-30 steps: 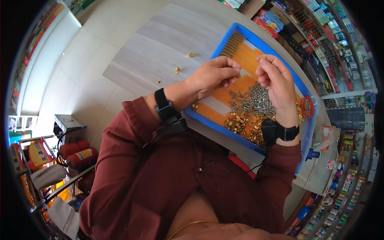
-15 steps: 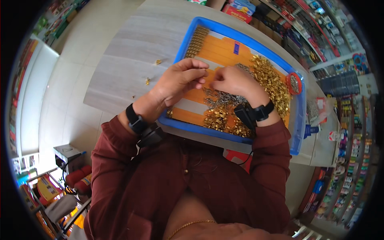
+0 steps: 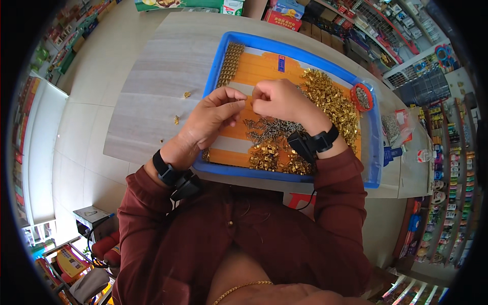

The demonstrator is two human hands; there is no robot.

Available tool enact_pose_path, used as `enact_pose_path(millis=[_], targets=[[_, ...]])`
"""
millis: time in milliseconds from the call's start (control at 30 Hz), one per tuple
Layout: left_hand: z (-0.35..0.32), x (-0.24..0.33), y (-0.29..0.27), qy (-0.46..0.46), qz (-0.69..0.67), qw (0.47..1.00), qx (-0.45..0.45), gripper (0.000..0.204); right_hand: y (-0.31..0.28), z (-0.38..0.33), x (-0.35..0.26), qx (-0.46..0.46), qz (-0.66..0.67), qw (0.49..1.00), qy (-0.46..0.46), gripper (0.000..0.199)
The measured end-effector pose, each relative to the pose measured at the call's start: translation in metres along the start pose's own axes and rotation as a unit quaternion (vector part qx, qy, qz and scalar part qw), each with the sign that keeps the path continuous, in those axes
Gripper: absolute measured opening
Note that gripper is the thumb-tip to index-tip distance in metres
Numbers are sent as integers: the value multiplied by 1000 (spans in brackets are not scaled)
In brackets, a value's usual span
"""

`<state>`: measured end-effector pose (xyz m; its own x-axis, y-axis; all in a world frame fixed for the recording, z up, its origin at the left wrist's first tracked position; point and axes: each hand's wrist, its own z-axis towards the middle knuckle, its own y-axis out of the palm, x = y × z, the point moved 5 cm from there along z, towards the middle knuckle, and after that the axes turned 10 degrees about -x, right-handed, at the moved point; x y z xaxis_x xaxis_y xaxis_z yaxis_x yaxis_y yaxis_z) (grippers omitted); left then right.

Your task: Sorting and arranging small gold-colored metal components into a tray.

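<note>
Above the left part of a blue tray [image 3: 216, 66], my two hands meet almost fingertip to fingertip. My left hand [image 3: 216, 116] pinches thumb against forefinger; whatever is between them is too small to make out. My right hand [image 3: 282, 101] is curled, its fingertips close to the left thumb, and its grip is hidden. Under and beside the right hand lies a pile of silver screws [image 3: 274, 131]. Small shiny gold metal pieces are heaped at the tray's right [image 3: 330, 96] and front. Neat rows of brass-coloured parts [image 3: 231, 63] line the tray's far left corner.
A round red container [image 3: 354, 104] of small silver parts sits at the tray's right. A few loose gold pieces [image 3: 187, 95] lie on the wooden table [image 3: 147, 76] to the left. Clear plastic bags [image 3: 391, 127] rest beyond the tray's right edge. Stocked shelves stand around.
The whole view has shifted, so tray and hands appear further left. My right fingertips have come slightly nearer my left ones. The heaps look the same.
</note>
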<state>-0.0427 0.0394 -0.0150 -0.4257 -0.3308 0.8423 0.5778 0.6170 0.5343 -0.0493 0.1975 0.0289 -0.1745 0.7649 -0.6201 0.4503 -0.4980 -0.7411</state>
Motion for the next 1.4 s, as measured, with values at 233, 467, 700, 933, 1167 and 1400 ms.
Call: enact_pose_path(millis=[233,467,700,933,1167,1400], targets=[[4,1,-1,11,-25,999,17,15,6,-5,-18,61,236,957,-157,13],[0,2,-7,34,-38,999,20,12,6,-5,-17,79,267,947,-160,14],[-2,1,-2,3,-56,998,27,13,4,-10,-16,88,252,954,-133,11],[-1,1,-5,-3,-43,999,29,13,6,-9,-22,129,234,955,-131,8],[1,0,-9,8,-33,999,19,14,1,-14,-33,136,127,967,-176,11],[1,-1,-9,13,-30,999,20,18,4,-12,-39,154,89,967,-184,19]])
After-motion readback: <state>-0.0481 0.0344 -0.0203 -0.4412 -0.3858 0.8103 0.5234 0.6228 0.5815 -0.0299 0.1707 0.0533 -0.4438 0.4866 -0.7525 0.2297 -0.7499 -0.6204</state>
